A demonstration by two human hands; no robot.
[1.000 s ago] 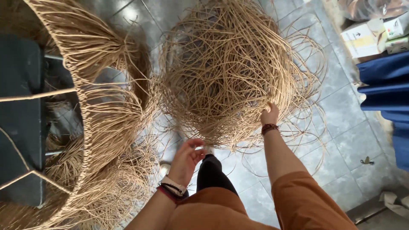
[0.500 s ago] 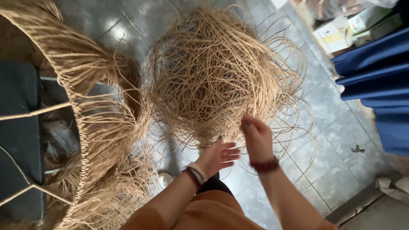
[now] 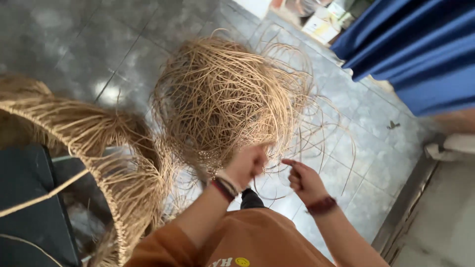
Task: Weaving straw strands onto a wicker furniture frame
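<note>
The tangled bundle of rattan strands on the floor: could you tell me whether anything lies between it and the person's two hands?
Nothing visible does. The left hand is closed at the lower edge of the rattan bundle, seemingly on some strands. The right hand is just beside it, with only loose strands around its fingers.

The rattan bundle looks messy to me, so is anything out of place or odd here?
The rattan bundle is a loose tangle, with stray strands looping out over the tiled floor on its right. The left hand is at its lower edge; nothing looks broken or spilled.
</note>
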